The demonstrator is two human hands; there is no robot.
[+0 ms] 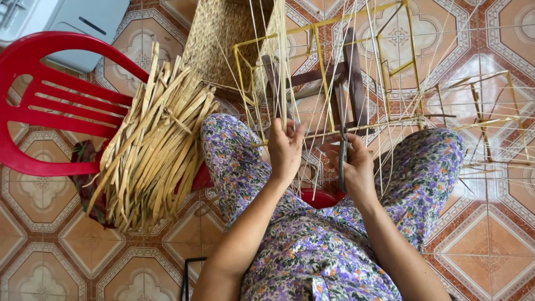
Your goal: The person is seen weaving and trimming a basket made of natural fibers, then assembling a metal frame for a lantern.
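Nearest my view is the lap in purple flowered cloth (312,251), with both forearms running up from it toward the work. My left hand (285,149) is closed around a bunch of thin pale strands (282,72) that rise straight up between the knees. My right hand (356,167) is curled shut on a dark, narrow tool (341,161) held upright; I cannot tell what kind of tool it is. Both hands sit just below a yellow wire frame (323,67), box-shaped, resting over a small dark wooden stand (351,72) on the tiled floor (490,234). More strands fan loosely out to the right over a second frame (479,106).

To the left, a thick bundle of flat dried reed strips (156,145) leans across a red plastic chair (50,100), within reach of the left hand. A woven basket (223,39) stands behind the frame.

To do this well, I judge the left hand should keep the strands taut and even, none crossing, while the right works close to the frame's lower bar. Slack would let the stiff strands spring apart. Small, steady pulls seem safer than long ones, since the frame looks light and could shift on its stand.
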